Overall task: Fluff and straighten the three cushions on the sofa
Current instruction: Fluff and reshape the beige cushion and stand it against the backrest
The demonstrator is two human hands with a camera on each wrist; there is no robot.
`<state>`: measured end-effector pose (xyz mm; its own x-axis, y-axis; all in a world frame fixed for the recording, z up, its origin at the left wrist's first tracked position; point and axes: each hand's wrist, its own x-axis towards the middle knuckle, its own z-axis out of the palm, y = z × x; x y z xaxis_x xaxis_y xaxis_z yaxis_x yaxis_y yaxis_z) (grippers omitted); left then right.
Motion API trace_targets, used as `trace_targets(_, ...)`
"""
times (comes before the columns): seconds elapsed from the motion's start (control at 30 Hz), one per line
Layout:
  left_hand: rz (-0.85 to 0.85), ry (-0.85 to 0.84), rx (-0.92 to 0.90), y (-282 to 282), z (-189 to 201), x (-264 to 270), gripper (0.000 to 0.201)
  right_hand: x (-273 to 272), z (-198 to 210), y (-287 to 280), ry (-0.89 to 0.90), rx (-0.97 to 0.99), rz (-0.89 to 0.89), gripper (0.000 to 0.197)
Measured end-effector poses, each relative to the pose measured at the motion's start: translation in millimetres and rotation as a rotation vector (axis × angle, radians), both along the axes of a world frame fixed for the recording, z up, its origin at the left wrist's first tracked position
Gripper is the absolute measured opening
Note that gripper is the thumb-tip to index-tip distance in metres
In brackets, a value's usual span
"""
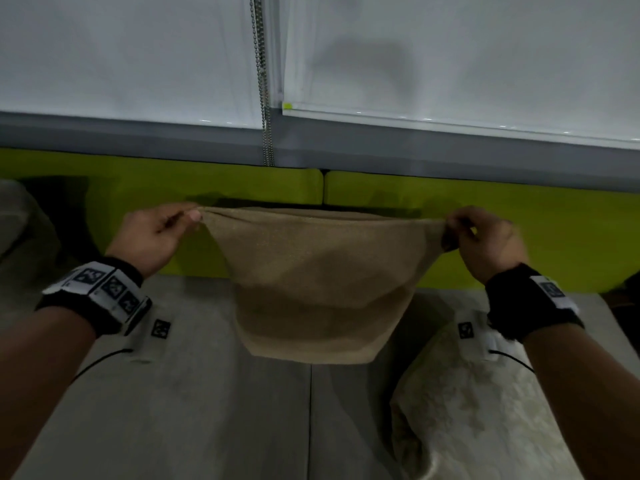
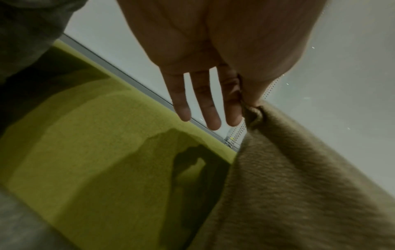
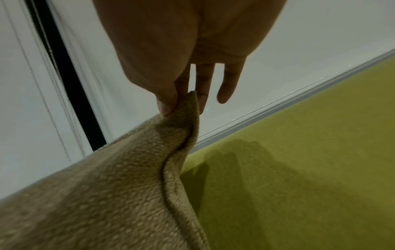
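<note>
A tan woven cushion [image 1: 318, 282] hangs in the air above the grey sofa seat [image 1: 194, 393], stretched wide between my hands. My left hand [image 1: 188, 218] pinches its upper left corner between thumb and forefinger, the other fingers [image 2: 198, 101] held straight. My right hand [image 1: 450, 230] pinches the upper right corner [image 3: 181, 110] the same way. A pale patterned cushion [image 1: 471, 403] lies on the seat at the lower right, under my right forearm. A grey cushion [image 1: 20, 223] shows at the left edge.
The lime-green sofa back [image 1: 502, 230] runs behind the hanging cushion. Above it are a grey sill [image 1: 138, 136], white roller blinds [image 1: 450, 57] and a hanging bead chain [image 1: 265, 98].
</note>
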<state>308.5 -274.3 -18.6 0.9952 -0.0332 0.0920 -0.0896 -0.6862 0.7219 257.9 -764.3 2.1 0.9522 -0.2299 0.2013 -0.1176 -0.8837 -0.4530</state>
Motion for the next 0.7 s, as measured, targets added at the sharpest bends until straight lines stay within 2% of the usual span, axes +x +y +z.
trace_targets(0.07, 0.114, 0.051, -0.102, -1.5, -14.8, 4.4, 0.012, 0.7, -0.2, 9.1, 0.001, -0.066, -0.017, 0.023)
trace_targets(0.13, 0.283, 0.083, -0.25, -1.2, -35.1, -3.2, 0.021, -3.9, 2.0, 21.4, -0.131, -0.169, 0.044, 0.033)
trace_targets(0.2, 0.431, 0.158, -0.228, -2.6, -65.6, -25.3, 0.026, -14.3, 7.7, 47.3, -0.252, -0.195, 0.246, 0.039)
trace_targets(0.23, 0.457, 0.23, -0.166, -3.8, -86.5, -42.2, 0.029, -19.0, 10.8, 65.0, -0.231, -0.213, 0.375, 0.045)
trace_targets(0.27, 0.422, 0.347, -0.087, -10.7, -104.6, -63.2, 0.027, -21.6, 12.4, 84.1, -0.148, -0.247, 0.489, 0.057)
trace_targets(0.33, 0.161, 0.699, 0.025, -32.8, -141.3, -109.0, 0.018, -20.2, 12.8, 119.7, 0.126, -0.291, 0.621, 0.09)
trace_targets(0.4, -0.077, 0.955, -0.062, -62.2, -162.1, -146.6, 0.012, -14.8, 7.4, 144.5, 0.383, -0.267, 0.608, 0.131)
trace_targets(0.43, -0.108, 1.03, -0.16, -76.9, -169.9, -157.2, 0.028, -11.6, 2.3, 152.1, 0.461, -0.267, 0.577, 0.146)
trace_targets(0.5, 0.009, 1.185, -0.468, -108.0, -170.3, -162.8, 0.072, -8.8, -6.6, 159.0, 0.529, -0.299, 0.521, 0.162)
trace_targets(0.53, 0.094, 1.247, -0.64, -123.1, -167.4, -161.5, 0.089, -10.3, -10.6, 158.2, 0.538, -0.332, 0.503, 0.164)
trace_targets(0.57, 0.179, 1.27, -0.799, -134.5, -166.8, -159.4, 0.094, -13.5, -12.5, 155.9, 0.527, -0.365, 0.49, 0.164)
trace_targets(0.6, 0.251, 1.247, -0.934, -143.2, -163.3, -157.4, 0.089, -17.3, -13.3, 152.3, 0.499, -0.384, 0.479, 0.16)
trace_targets(0.63, 0.3, 1.186, -1.027, -148.2, -161.7, -156.1, 0.088, -22.1, -12.1, 147.6, 0.463, -0.385, 0.466, 0.153)
trace_targets(0.7, 0.358, 1.005, -1.088, -152.7, -156.5, -156.6, 0.089, -32.1, -11.1, 133.4, 0.389, -0.331, 0.424, 0.132)
